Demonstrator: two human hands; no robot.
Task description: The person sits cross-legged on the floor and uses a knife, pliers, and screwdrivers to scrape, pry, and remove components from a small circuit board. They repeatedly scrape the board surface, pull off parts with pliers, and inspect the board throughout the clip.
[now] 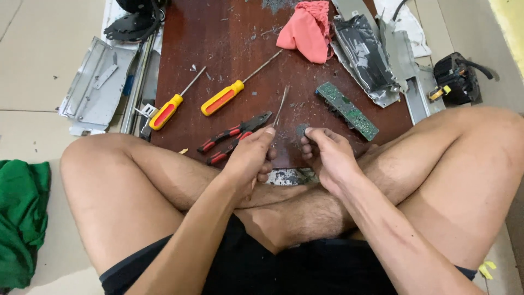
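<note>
I sit cross-legged at a dark red wooden board (218, 33). My left hand (248, 158) is closed around a thin metal tool (281, 106) whose shaft points up and away from me. My right hand (327, 155) pinches a small round grey part (302, 130) between thumb and fingertips, close to the tool's lower end. Red-and-black pliers (234, 136) lie just left of my left hand. A green circuit board (347, 110) rests just above my right hand.
Two yellow-and-red screwdrivers (221, 99) (166, 112) lie on the board's left half. A pink cloth (305, 30), a crumpled metal casing (364, 52), grey metal panels (95, 84), a black plug (456, 76) and a green cloth (22, 218) surround it.
</note>
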